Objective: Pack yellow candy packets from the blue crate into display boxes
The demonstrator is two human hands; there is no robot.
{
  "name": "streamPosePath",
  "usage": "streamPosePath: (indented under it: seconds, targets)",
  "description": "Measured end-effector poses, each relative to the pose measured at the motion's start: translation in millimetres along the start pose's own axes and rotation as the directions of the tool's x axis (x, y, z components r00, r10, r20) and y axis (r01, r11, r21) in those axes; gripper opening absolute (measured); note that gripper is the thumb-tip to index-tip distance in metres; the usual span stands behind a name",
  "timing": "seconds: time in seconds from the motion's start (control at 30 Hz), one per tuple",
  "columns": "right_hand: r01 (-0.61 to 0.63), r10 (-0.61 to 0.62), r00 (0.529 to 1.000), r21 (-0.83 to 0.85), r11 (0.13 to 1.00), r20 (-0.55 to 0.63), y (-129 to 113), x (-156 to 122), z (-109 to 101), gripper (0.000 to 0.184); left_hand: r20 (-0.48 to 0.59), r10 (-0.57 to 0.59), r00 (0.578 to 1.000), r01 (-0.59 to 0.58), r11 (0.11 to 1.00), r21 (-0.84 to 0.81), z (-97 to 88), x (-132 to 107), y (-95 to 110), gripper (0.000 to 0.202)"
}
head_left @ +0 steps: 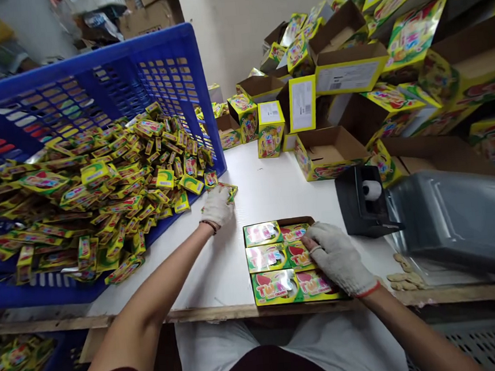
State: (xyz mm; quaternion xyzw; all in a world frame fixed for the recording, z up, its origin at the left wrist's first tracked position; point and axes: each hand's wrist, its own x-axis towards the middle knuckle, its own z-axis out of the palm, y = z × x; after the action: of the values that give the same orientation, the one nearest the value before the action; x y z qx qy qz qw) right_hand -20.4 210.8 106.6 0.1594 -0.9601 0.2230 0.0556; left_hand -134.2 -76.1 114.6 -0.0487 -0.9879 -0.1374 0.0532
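Note:
My left hand (217, 206), in a white knitted glove, reaches out to the edge of the blue crate. Its fingers are closed round a small yellow-green candy box (231, 190), partly hidden by the glove. An open display carton (282, 223) lies by the table's front edge, holding several small candy boxes (267, 257) in two columns, face up. My right hand (338, 255), gloved too, is curled over the carton's right side. Its thumb touches a box in the right column, and the other fingers are partly hidden.
A blue crate (201, 80) heaped with small candy boxes (113, 191) stands tilted at left. Empty display cartons (331, 149) are piled at right and back. A black tape dispenser (362, 204), a clear plastic bin (458, 213) and beige scraps (405, 278) lie at right.

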Motion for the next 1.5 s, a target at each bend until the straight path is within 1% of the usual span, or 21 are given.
streamPosePath:
  seconds: [0.07, 0.17, 0.27, 0.33, 0.4, 0.47, 0.53, 0.57, 0.6, 0.67, 0.77, 0.83, 0.93, 1.03, 1.1, 1.17, 1.23, 1.27, 1.37, 1.43, 1.5]
  targets:
    - [-0.018, 0.024, 0.999, -0.133, 0.991, 0.041, -12.6, -3.3, 4.2, 0.022, 0.021, -0.02, 1.0, 0.019, 0.999, 0.039, 4.1, 13.7, -15.7, 0.038]
    - [-0.01, 0.05, 0.99, -0.29, 0.957, 0.134, -23.7, -10.3, 6.6, 0.026, 0.033, -0.03, 0.999, 0.028, 0.998, 0.059, 7.3, 18.5, -23.9, 0.039]
    - [0.029, 0.023, 0.979, -0.246, 0.969, 0.204, -18.2, -17.5, 6.3, 0.027, 0.0, -0.01, 1.0, 0.01, 0.999, 0.04, 3.6, 6.5, -14.0, 0.04]
    - [0.047, -0.029, 0.989, -0.118, 0.992, 0.145, -10.8, -18.0, 4.4, 0.026, -0.078, 0.077, 0.994, -0.08, 0.996, -0.034, -0.6, -8.8, 3.6, 0.044]
    - [0.03, -0.027, 0.999, 0.086, 0.996, -0.036, -6.9, -11.9, 0.2, 0.029, -0.204, 0.243, 0.948, -0.273, 0.952, -0.138, -3.3, -27.1, 29.1, 0.047]
    - [-0.007, 0.077, 0.975, 0.315, 0.949, -0.208, -8.1, 1.0, -7.1, 0.039, -0.309, 0.426, 0.85, -0.495, 0.847, -0.195, -3.1, -45.3, 58.4, 0.05]
    - [-0.035, 0.164, 0.956, 0.46, 0.887, -0.244, -11.0, 17.6, -16.8, 0.042, -0.319, 0.556, 0.768, -0.628, 0.752, -0.202, -1.0, -60.4, 84.6, 0.054]
    - [-0.036, 0.164, 0.961, 0.485, 0.874, -0.223, -11.2, 25.6, -21.4, 0.037, -0.3, 0.582, 0.756, -0.647, 0.734, -0.206, -0.1, -66.3, 94.5, 0.057]
    - [-0.032, 0.143, 0.97, 0.484, 0.875, -0.195, -10.0, 32.6, -25.0, 0.03, -0.275, 0.578, 0.768, -0.635, 0.742, -0.214, 0.3, -70.9, 101.6, 0.061]
    - [-0.016, 0.084, 0.987, 0.434, 0.901, -0.137, -2.7, 42.2, -27.3, 0.02, -0.21, 0.499, 0.841, -0.538, 0.815, -0.217, -0.8, -76.7, 106.9, 0.064]
    - [-0.034, 0.068, 0.994, 0.342, 0.939, -0.086, 12.7, 45.5, -16.5, 0.019, -0.091, 0.327, 0.941, -0.337, 0.931, -0.138, -4.2, -80.1, 99.8, 0.05]
    - [-0.061, 0.088, 0.992, 0.28, 0.958, -0.087, 18.5, 43.4, -4.0, 0.02, 0.015, 0.254, 0.967, -0.251, 0.964, -0.088, -4.1, -82.2, 92.9, 0.039]
    - [-0.078, 0.095, 0.99, 0.152, 0.985, -0.108, 15.9, 39.0, 10.8, 0.024, 0.129, 0.239, 0.962, -0.23, 0.97, -0.082, 0.1, -87.4, 88.7, 0.033]
    - [-0.027, 0.028, 0.997, 0.008, 1.0, -0.073, 9.3, 33.5, 16.3, 0.023, 0.052, 0.281, 0.958, -0.278, 0.959, -0.06, 2.7, -92.2, 92.2, 0.038]
    - [0.046, -0.044, 0.997, 0.028, 0.999, -0.065, 10.6, 28.2, 17.2, 0.029, -0.02, 0.339, 0.941, -0.34, 0.939, -0.053, 1.8, -92.7, 96.3, 0.037]
    - [0.067, -0.045, 0.992, 0.185, 0.98, -0.12, 19.9, 21.9, 17.6, 0.042, -0.048, 0.409, 0.911, -0.412, 0.907, -0.084, 0.0, -90.7, 101.5, 0.029]
    - [-0.007, 0.083, 0.983, 0.422, 0.906, -0.163, 35.6, 15.4, 17.8, 0.05, -0.04, 0.502, 0.864, -0.502, 0.855, -0.127, -0.4, -87.1, 108.6, 0.025]
    - [-0.071, 0.181, 0.972, 0.543, 0.837, -0.151, 44.2, 12.5, 18.0, 0.051, -0.028, 0.561, 0.827, -0.559, 0.818, -0.134, 0.3, -85.1, 113.1, 0.027]
    - [-0.213, 0.362, 0.932, 0.804, 0.555, -0.003, 63.8, 5.0, 20.3, 0.051, 0.038, 0.711, 0.702, -0.706, 0.703, -0.085, 5.9, -80.1, 128.2, 0.045]
    - [-0.249, 0.398, 0.914, 0.879, 0.407, 0.075, 67.2, 0.3, 24.1, 0.049, 0.105, 0.741, 0.663, -0.741, 0.67, -0.046, 10.7, -78.4, 135.8, 0.05]
    - [-0.266, 0.423, 0.901, 0.898, 0.35, 0.102, 63.7, -4.5, 29.5, 0.049, 0.164, 0.746, 0.646, -0.752, 0.658, -0.033, 14.4, -78.3, 139.0, 0.051]
